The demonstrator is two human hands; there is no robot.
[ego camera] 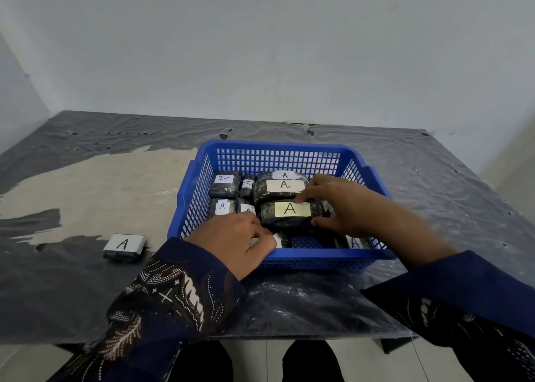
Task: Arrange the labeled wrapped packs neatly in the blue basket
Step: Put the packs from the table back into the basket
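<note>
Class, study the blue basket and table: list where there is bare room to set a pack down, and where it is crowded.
Bare basket floor shows along the near wall, between the left hand and the corner pack. The table lies bare between the loose pack and the basket. Crowded: the far rows of packs.

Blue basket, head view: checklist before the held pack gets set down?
1. Grip: right hand pinches the dark wrapped pack with a yellow A label between thumb and fingers: ok.
2. That label faces up: ok.
3. Free room in the blue plastic mesh basket: ok, bare floor shows on the near side.
4. Left hand hold on the white-labelled pack at the near wall: cannot tell, fingers are curled over it.
5. All packs inside: not ok, a dark pack with a white A label lies on the plastic-covered table, left of the basket.
</note>
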